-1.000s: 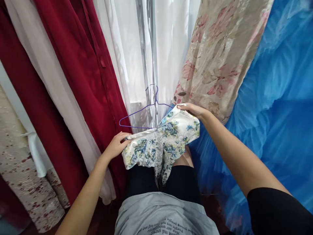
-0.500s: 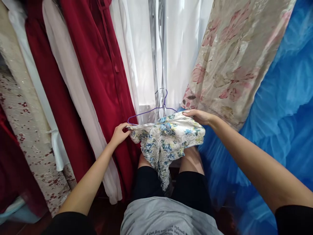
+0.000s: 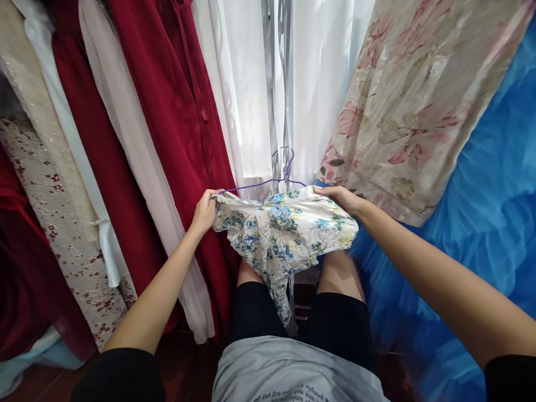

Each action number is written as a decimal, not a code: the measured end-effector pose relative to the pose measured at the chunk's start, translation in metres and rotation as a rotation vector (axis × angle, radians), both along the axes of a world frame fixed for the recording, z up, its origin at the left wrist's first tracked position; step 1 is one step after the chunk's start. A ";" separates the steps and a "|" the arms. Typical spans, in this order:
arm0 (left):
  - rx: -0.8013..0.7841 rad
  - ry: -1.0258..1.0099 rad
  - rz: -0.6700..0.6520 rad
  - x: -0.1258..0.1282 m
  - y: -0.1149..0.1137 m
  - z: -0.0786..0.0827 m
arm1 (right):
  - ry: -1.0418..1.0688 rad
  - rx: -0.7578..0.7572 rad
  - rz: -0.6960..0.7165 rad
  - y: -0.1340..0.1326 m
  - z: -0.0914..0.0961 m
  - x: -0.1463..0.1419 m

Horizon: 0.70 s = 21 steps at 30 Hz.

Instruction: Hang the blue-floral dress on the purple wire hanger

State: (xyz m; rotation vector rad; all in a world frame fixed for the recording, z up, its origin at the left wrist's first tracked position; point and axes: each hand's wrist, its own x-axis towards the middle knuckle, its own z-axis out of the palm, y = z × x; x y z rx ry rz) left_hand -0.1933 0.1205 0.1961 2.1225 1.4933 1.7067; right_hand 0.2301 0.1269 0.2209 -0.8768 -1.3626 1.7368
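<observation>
A cream garment with blue and yellow flowers [image 3: 288,226] hangs between my hands, its lower part gathered to a narrow point above my knees. My left hand [image 3: 205,211] is closed on its upper left corner. At the upper right, my right hand [image 3: 341,198] pinches the top edge, with the thumb on the near side. A purple hanger [image 3: 268,182] shows above the garment, its hook pointing up. The hanger's left end reaches my left hand; its right arm runs behind the fabric, where the rest is hidden.
Long dark red dresses [image 3: 167,111] and a pale pink one [image 3: 129,128] hang on the left. White fabric [image 3: 247,95] hangs straight ahead, with grey ribbons [image 3: 287,84]. To the right are a beige floral dress [image 3: 419,117] and blue tulle [image 3: 473,201] close by my right arm.
My left hand has risen slightly with its corner of the garment. The fabric is stretched a little wider and flatter, and the hanger's left arm is now more covered.
</observation>
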 end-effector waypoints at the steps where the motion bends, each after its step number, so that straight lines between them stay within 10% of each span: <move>1: 0.025 -0.013 -0.017 0.004 0.002 0.004 | 0.010 -0.002 -0.004 -0.002 0.001 0.000; 7: 0.066 -0.019 -0.287 0.042 0.020 0.037 | 0.015 -0.061 0.000 -0.003 0.002 0.003; 10: 0.070 -0.025 -0.198 0.061 0.025 0.047 | -0.005 -0.031 -0.003 -0.003 -0.009 0.016; 21: 0.011 0.145 -0.305 0.094 -0.004 0.035 | -0.061 0.240 -0.157 -0.025 -0.032 0.071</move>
